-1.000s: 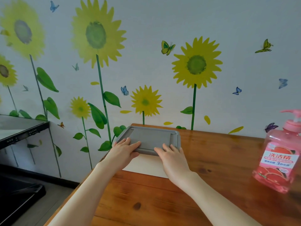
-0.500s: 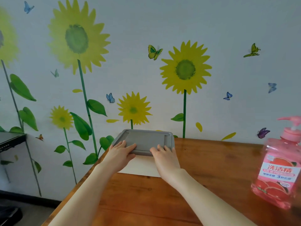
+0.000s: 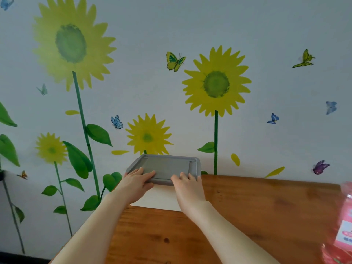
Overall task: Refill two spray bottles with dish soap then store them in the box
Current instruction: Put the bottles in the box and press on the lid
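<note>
A white box with a grey lid stands at the back left corner of the wooden table, against the wall. My left hand rests flat on the lid's near left edge, thumb under the rim. My right hand lies flat on the lid's near right edge. A pink dish soap pump bottle is blurred and cut off at the right edge. No spray bottles are in view; the closed lid hides the box's inside.
The wall behind carries sunflower and butterfly stickers. The table's left edge runs diagonally just left of my left forearm, with floor below. Bare wood lies between the box and the soap bottle.
The view has tilted up and shifted left, so the soap bottle has slid to the frame's right edge and the black appliance at left is gone. Both hands stay on the lid's near edge.
</note>
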